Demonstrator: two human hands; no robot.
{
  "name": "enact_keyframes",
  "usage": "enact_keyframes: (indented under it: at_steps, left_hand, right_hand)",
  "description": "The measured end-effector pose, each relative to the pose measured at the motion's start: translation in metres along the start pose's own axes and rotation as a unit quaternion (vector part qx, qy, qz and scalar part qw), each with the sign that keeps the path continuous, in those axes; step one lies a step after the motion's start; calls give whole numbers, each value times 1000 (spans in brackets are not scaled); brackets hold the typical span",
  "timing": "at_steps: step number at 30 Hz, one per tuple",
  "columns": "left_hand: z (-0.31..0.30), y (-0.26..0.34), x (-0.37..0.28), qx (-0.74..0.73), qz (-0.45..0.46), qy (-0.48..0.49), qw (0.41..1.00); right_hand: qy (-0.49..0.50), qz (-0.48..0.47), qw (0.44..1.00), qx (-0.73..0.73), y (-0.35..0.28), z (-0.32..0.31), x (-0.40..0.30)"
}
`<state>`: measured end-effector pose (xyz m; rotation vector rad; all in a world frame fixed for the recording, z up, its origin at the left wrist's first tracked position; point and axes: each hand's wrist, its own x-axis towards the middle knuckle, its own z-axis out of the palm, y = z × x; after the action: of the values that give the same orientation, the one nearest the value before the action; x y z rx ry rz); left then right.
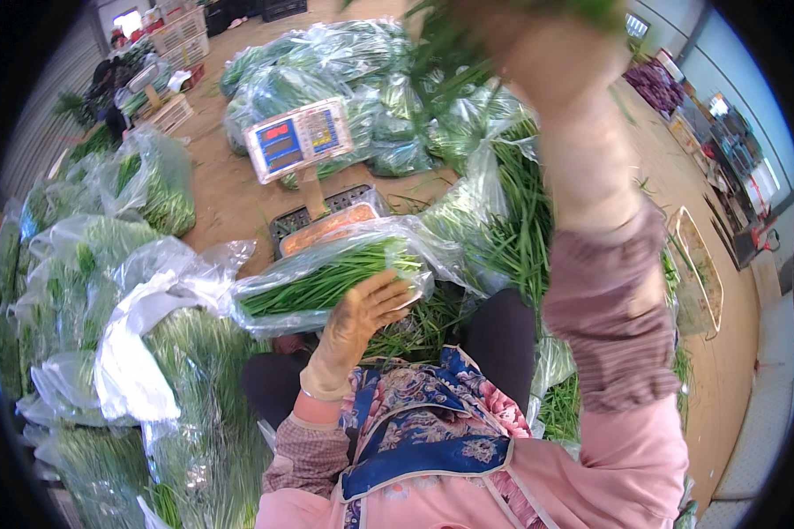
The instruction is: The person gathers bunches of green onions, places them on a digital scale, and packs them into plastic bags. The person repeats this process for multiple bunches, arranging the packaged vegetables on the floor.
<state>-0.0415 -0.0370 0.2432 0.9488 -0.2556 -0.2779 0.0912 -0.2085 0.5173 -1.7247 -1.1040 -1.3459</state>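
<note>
My gloved left hand (360,324) lies with extended fingers against a bundle of long green leaves, possibly garlic chives (317,278), in a clear plastic bag. The bundle lies crosswise before my knees, partly in front of the orange-brown platform (334,225) of a digital scale; whether it rests on that platform is hidden. Above it stands the scale's display (299,140), its red digits lit. Raised high at the top edge, my right hand (556,56) is blurred and partly cut off. It grips a bunch of green leaves (446,66) that hangs down to the left.
Filled clear bags of greens (198,397) crowd the left side, and more bagged greens (317,66) lie behind the scale. Loose leaves (519,218) are heaped right of the bundle. A pale plastic crate (698,284) stands at right. Stacked crates (178,36) stand far left.
</note>
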Motion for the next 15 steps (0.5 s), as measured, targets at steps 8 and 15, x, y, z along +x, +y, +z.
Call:
enact_keyframes:
  at_steps: [8, 15]
  left_hand:
    - [-54, -67, -33, -430, 64, 103, 895]
    - [-103, -139, -68, -465, -190, 124, 856]
  right_hand:
    - [-413, 35, 902, 116, -125, 87, -322]
    - [-567, 349, 603, 440, -119, 40, -317]
